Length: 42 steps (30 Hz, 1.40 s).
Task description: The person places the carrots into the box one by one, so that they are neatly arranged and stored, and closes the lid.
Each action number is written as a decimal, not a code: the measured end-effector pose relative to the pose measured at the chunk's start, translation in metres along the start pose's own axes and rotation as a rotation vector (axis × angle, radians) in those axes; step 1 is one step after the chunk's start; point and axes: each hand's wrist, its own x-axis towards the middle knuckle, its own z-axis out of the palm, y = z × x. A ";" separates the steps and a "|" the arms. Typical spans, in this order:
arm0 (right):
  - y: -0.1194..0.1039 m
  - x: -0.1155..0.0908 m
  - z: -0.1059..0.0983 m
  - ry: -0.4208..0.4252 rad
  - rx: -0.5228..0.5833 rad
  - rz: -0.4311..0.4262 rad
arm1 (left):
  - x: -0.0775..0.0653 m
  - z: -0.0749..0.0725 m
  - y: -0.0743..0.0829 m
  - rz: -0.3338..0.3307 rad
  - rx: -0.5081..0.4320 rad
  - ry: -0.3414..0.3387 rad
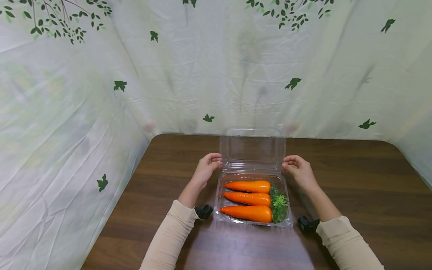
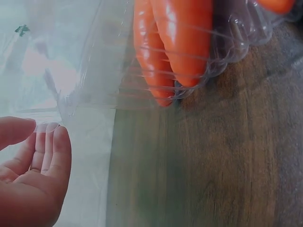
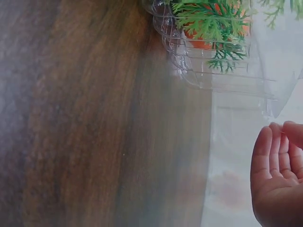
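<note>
A clear plastic clamshell container lies on the table with its lid raised at the far side. Three orange carrots lie side by side in the base, their green tops toward the right. At the lid's left edge my left hand pinches the rim between thumb and fingers. My right hand pinches the lid's opposite edge. Both wrist views show the left hand and the right hand with thumb and fingertips together at the lid's corners.
The brown wooden table extends on both sides of the container. Behind and to the left hangs a pale curtain with leaf prints, meeting the table's far edge. A black wrist device sits near the container's left side.
</note>
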 end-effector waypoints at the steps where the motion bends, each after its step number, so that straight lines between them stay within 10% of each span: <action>1: 0.000 0.000 0.000 -0.001 -0.001 -0.005 | -0.001 0.000 0.000 0.003 0.003 0.000; 26: 0.003 -0.020 -0.011 -0.070 -0.071 -0.211 | -0.028 -0.012 -0.001 0.085 0.101 -0.069; 42: 0.000 -0.037 -0.013 -0.083 -0.092 -0.096 | -0.044 -0.011 0.000 -0.023 -0.012 -0.078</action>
